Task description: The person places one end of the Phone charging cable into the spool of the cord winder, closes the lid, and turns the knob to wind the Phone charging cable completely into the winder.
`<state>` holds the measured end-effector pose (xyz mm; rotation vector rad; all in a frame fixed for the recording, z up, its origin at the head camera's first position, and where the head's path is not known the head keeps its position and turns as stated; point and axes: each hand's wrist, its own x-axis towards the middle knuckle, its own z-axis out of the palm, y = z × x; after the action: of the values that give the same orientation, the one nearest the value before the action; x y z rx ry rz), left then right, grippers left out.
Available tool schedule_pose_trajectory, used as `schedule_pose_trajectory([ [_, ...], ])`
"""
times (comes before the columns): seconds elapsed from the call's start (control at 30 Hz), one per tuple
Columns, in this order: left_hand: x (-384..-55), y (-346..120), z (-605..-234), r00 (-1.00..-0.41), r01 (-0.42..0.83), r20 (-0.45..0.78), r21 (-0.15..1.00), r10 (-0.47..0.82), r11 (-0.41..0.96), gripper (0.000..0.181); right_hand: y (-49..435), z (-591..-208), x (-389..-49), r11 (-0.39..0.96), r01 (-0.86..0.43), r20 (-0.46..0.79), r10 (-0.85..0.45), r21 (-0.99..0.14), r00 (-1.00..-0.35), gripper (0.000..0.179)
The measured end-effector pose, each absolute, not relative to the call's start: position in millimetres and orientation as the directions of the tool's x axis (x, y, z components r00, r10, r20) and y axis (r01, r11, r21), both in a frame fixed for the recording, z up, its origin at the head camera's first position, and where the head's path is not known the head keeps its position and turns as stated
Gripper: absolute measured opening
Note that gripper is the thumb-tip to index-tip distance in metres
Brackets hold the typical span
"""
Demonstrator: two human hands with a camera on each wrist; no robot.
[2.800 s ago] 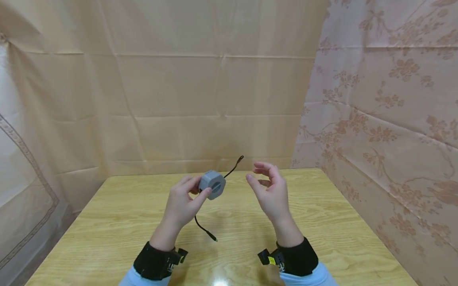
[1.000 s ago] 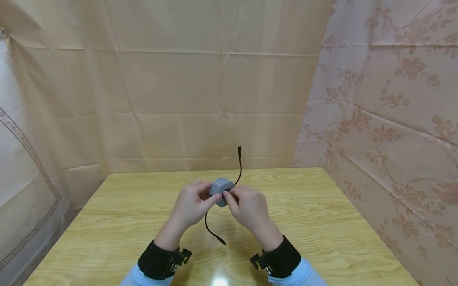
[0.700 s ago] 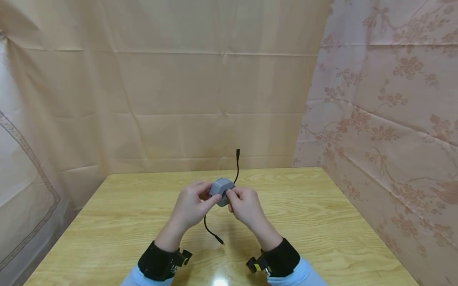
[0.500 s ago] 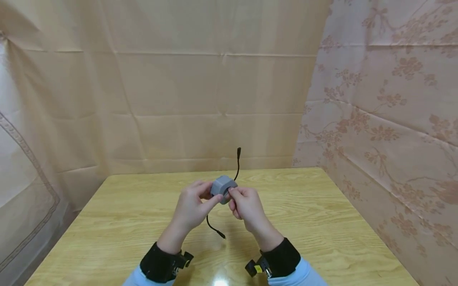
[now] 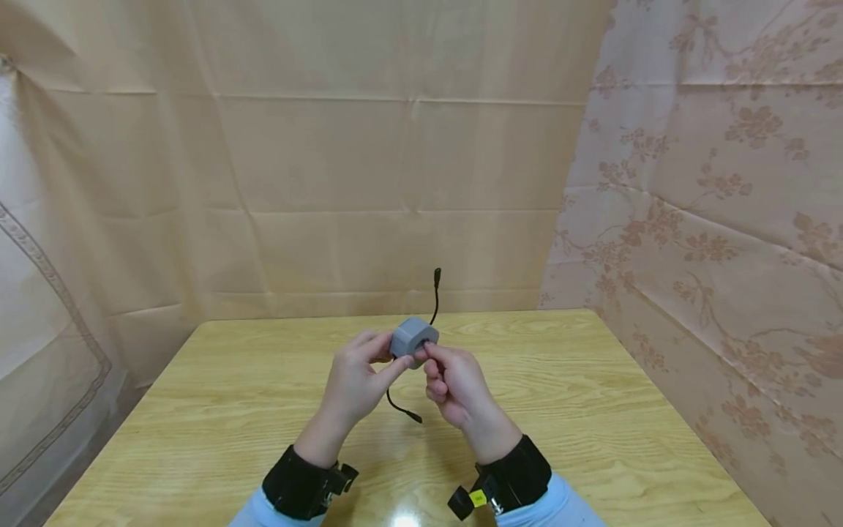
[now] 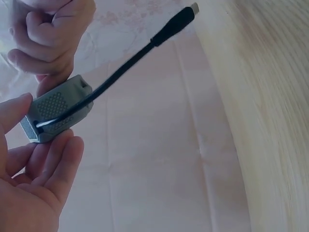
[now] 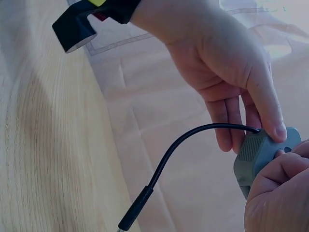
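One gray case (image 5: 409, 336), black cable (image 6: 119, 73) out of two sides.

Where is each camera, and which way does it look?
Head: worn on the head, looking forward and down at the table and hanging cloth; both hands, left and right, and blue sleeves show.
Left wrist: looks along the left hand at the gray case; both hands show.
Right wrist: looks along the right hand at the same case; both hands show, plus the left wrist's camera.
Shared: both wrist views include the case and black cable.
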<state>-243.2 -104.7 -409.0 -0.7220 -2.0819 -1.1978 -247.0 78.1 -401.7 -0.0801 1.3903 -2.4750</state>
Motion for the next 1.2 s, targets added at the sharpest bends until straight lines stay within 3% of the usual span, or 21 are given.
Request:
schedule_pose_trajectory([
  [0.17,-244.3,-107.6,-408.8,-0.701,0.684,0.7,0.604,0.139,0.409,0.04,78.1,-402.6,-246.3,-0.452,0.214,-0.089,-0.28,-0.866,-0.956,0.029],
  [0.6,-244.2,-112.0,-405.4,-0.74,0.656,0.654,0.648,0.16,0.387,0.037,79.5,-403.9,-245.1,-0.351,0.163,-0.07,-0.262,-0.922,-0.962,0.027],
  [0.9,-243.7,-119.0,-402.3,-0.782,0.608,0.605,0.685,0.151,0.401,0.035,76.8,-403.9,-244.9,-0.116,-0.024,0.047,-0.199,-0.993,-0.979,0.028],
  [1.2,-244.4,-124.1,-402.1,-0.8,0.582,0.583,0.698,0.142,0.416,0.034,90.2,-394.1,-245.6,-0.106,-0.117,0.133,-0.159,-0.988,-0.978,0.026],
])
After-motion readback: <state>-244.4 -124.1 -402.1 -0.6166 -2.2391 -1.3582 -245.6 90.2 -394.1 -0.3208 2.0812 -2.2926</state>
